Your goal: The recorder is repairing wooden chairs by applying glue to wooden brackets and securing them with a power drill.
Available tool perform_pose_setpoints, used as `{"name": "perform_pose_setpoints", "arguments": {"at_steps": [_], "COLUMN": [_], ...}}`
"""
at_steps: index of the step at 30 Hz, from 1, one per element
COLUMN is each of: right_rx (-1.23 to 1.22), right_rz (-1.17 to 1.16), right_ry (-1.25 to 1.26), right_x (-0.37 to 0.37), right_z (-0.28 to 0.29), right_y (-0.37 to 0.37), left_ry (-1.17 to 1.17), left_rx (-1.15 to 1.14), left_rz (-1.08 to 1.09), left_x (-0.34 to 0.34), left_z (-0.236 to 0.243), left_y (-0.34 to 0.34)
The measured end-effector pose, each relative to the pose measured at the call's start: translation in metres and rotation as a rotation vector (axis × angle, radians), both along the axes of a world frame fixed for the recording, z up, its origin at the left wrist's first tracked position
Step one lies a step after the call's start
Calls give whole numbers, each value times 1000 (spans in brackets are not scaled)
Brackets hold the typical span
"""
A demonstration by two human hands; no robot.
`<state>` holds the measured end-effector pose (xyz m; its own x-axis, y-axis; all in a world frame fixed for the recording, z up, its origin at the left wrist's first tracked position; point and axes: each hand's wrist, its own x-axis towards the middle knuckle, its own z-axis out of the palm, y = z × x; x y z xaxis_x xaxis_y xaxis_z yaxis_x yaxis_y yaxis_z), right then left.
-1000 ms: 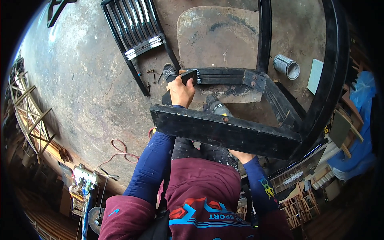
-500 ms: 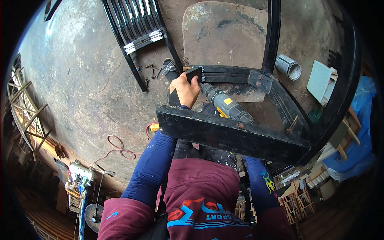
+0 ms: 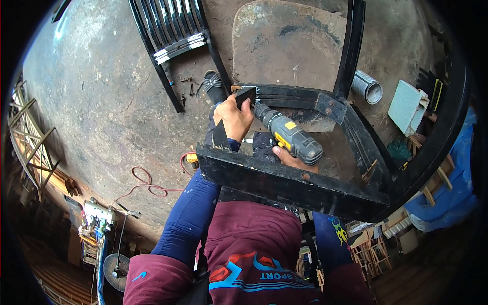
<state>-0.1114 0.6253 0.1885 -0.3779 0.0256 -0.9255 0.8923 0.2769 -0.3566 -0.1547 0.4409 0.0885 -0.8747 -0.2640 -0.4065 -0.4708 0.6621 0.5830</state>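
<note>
A black-painted wooden chair frame [image 3: 284, 178] stands in front of me, its wide board crossing before my body. My left hand [image 3: 235, 121] is closed round a black wooden piece [image 3: 245, 94] at the left end of the grooved rail [image 3: 290, 96]. Inside the frame, a grey and yellow cordless drill [image 3: 292, 133] points up and left, its chuck close to that piece and my left thumb. My right hand [image 3: 290, 158] grips the drill from below; the board hides part of this hand and the drill's handle.
A slatted black chair part [image 3: 175, 30] with white patches lies at the far left. On the right are a paint can [image 3: 367, 87], a pale box [image 3: 406, 107] and blue plastic sheeting [image 3: 437, 198]. A red cable [image 3: 147, 185] loops across the floor near a standing fan [image 3: 117, 272].
My right hand has come into sight under the drill, and the drill's rear end sits slightly clearer of the board. My left hand keeps its hold on the black wooden piece.
</note>
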Motion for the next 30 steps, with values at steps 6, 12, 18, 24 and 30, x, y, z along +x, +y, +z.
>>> {"name": "perform_pose_setpoints", "arguments": {"at_steps": [6,12,18,24,30], "right_rx": [-81,-65,-26,-70,-70], "right_rz": [-176,51,184,132,75], "right_ry": [-196,-201,-57,-70,-79], "right_x": [-21,-25,-27,-27,-18], "right_z": [10,10,12,10,10], "right_y": [6,11,6,6,6], "left_ry": [2,1,16,6,-32], "left_rx": [12,26,5,9,39], "left_rz": [-11,10,13,26,36], "left_x": [1,1,-1,0,-3], "left_z": [-1,-2,-2,-4,2], "left_y": [-1,0,2,1,3]}}
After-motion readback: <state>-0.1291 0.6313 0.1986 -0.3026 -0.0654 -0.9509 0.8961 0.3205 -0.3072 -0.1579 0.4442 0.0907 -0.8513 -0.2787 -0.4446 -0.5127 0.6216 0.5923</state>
